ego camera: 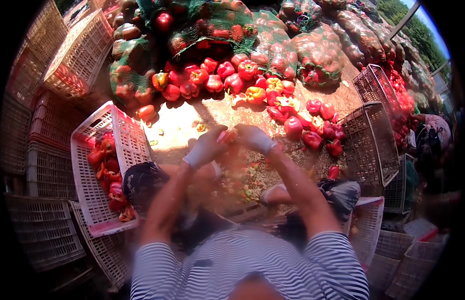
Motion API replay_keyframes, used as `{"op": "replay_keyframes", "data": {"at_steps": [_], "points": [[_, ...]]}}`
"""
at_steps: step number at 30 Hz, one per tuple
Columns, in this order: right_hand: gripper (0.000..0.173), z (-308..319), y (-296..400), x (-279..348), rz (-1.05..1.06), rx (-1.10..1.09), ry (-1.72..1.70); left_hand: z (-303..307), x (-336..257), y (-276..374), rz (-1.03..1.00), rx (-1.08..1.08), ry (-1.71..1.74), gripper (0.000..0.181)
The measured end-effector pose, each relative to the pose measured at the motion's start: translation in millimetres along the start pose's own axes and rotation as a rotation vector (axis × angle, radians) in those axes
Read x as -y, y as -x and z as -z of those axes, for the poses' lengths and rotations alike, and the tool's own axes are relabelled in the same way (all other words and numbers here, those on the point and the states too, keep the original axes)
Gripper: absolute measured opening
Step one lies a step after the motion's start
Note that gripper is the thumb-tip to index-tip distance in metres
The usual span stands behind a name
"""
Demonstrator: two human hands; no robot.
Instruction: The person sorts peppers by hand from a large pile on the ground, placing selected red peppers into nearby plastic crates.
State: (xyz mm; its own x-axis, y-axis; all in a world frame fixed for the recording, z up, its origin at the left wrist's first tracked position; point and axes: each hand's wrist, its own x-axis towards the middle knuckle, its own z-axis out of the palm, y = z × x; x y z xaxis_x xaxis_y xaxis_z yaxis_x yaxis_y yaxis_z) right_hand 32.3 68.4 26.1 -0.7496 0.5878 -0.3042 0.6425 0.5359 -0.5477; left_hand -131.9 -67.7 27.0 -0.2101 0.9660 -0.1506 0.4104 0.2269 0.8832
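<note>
My left hand (207,147), in a pale glove, grips a red bell pepper (226,137) in front of me, above the floor. Close on the pepper's right side is my right hand (254,138), also gloved, with its fingers bent. Whether it holds the pepper or a small tool is hidden by blur. Beneath my hands, seeds and pepper scraps (251,178) litter the floor between my feet. Beyond them lies a heap of whole red bell peppers (213,83), a few partly yellow or orange. More peppers (313,138) lie loose to the right.
By my left knee a white plastic crate (133,137) stands tilted, holding red pepper pieces (106,168). Stacked crates (52,172) line the left. Green mesh sacks of peppers (273,48) rise at the back. Dark crates (371,144) stand right, with another person (433,131) beyond.
</note>
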Motion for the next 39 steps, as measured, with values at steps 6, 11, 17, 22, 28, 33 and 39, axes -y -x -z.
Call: {"op": "replay_keyframes", "data": {"at_steps": [6, 11, 17, 22, 28, 33, 39], "points": [[0.034, -28.2, 8.7, 19.6, -0.056, -0.248, 0.169, 5.6, -28.0, 1.8, 0.224, 0.041, 0.205, 0.055], [0.043, -64.8, -46.0, -58.4, -0.118, -0.528, -0.886, 10.8, -8.5, -0.6, 0.261, 0.042, 0.311, 0.052], [0.037, 4.8, 20.4, -74.9, 0.039, -0.087, -1.495, 92.4, -18.9, 28.4, -0.072, -0.314, 0.701, 0.054], [0.025, 127.9, 118.2, -139.7, -0.106, -0.809, -1.418, 222.8, -14.7, 93.0, -0.048, -0.805, 0.839, 0.051], [0.043, 243.9, 189.3, -292.9, -0.219, -1.528, -1.508, 299.4, 113.7, 166.6, 0.087, -0.947, 0.922, 0.051], [0.052, 163.0, 94.4, -299.6, -0.437, -1.04, -0.963, 203.9, 11.3, 112.3, 0.055, -0.738, 1.055, 0.049], [0.053, 17.5, -44.2, -164.5, -0.299, -0.114, 0.018, 101.4, -84.6, 30.1, -0.034, -0.267, 0.86, 0.053]]}}
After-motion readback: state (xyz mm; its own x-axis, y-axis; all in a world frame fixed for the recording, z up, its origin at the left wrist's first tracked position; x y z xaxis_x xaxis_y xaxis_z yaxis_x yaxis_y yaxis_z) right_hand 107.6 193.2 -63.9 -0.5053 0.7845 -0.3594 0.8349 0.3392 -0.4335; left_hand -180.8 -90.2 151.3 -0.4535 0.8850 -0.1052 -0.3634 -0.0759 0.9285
